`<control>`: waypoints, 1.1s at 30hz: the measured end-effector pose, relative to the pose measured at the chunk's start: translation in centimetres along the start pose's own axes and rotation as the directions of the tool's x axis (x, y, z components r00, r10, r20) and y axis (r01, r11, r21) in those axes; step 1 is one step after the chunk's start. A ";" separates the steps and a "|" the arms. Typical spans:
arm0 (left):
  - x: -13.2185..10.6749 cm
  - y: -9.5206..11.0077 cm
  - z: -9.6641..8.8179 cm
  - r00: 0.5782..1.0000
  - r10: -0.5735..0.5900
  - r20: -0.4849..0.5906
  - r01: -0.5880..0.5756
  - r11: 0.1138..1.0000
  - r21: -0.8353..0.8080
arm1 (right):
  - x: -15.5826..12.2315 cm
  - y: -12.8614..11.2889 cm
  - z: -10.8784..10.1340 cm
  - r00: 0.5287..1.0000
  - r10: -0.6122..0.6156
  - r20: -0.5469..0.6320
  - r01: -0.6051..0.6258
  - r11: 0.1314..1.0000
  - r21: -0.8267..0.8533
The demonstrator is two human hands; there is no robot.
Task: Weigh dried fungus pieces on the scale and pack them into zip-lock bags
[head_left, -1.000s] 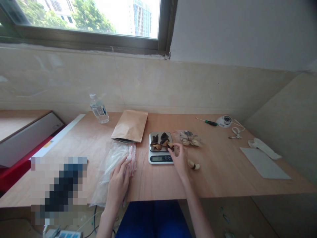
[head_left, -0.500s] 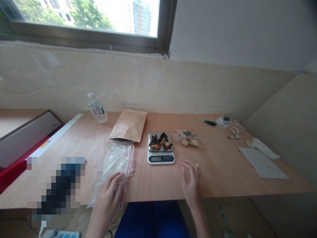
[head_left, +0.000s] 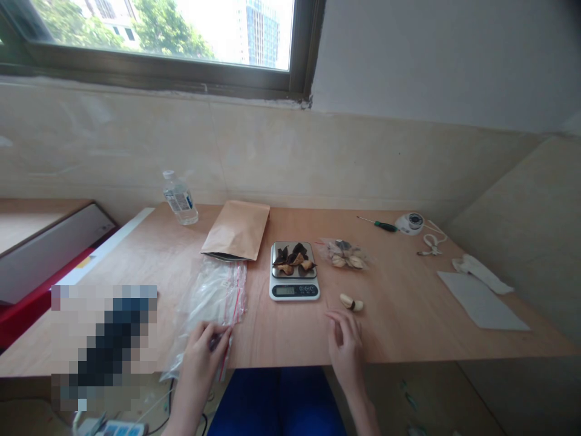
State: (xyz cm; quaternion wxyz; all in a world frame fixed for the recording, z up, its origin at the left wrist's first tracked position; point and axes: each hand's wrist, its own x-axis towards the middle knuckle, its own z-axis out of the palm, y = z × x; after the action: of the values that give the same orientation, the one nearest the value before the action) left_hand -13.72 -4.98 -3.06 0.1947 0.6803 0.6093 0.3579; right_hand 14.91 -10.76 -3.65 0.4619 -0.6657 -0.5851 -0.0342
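From over the person's head, the light wood table [head_left: 408, 333] ends close before the lap, its front edge running just under both wrists. Bare wood opens between the hands, and more stretches right toward the flat whitish sheet [head_left: 483, 301]. On the left, clear plastic zip bags with red strips [head_left: 209, 290] reach the front edge, below the brown paper pouch [head_left: 238, 230].

The left hand [head_left: 202, 351] is curled over those bags, thumb and fingertips drawn together at a red strip; I can't tell whether plastic is pinched between them. The right hand [head_left: 346, 345] is loosely cupped with nothing visible in it, just in front of a stubby pale piece with a dark band [head_left: 348, 301].

Between and beyond the hands sits the white digital scale with a silver plate [head_left: 296, 293], bearing dark, curled dried pieces [head_left: 298, 249]. Its digits are too faint to read. Blocky pixels hide something dark at lower left; the frame cuts off both forearms.
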 end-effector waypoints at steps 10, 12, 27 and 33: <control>0.1 1.1 0.6 0.995 -0.080 -0.053 0.082 0.996 0.031 | -0.1 -0.1 0.2 1.000 0.011 0.011 -0.011 1.000 -0.030; 0.4 1.7 0.3 0.997 -0.075 -0.014 0.075 0.997 0.010 | -0.1 0.0 0.2 1.000 0.014 0.012 -0.013 1.000 -0.026; 10.3 3.9 0.3 0.954 0.041 -0.297 -0.008 0.994 0.113 | 10.1 -2.1 6.2 0.997 0.059 0.046 -0.053 0.992 -0.112; 12.3 2.1 1.4 0.938 0.136 -0.320 -0.020 0.940 0.340 | 9.9 0.3 5.5 0.996 0.060 0.066 -0.058 0.998 -0.023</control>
State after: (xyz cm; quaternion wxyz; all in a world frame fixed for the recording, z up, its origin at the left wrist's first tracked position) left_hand -11.23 6.76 0.51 -0.0450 0.6554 0.6573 0.3693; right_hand 15.57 0.31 -1.15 0.4357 -0.6883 -0.5800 -0.0046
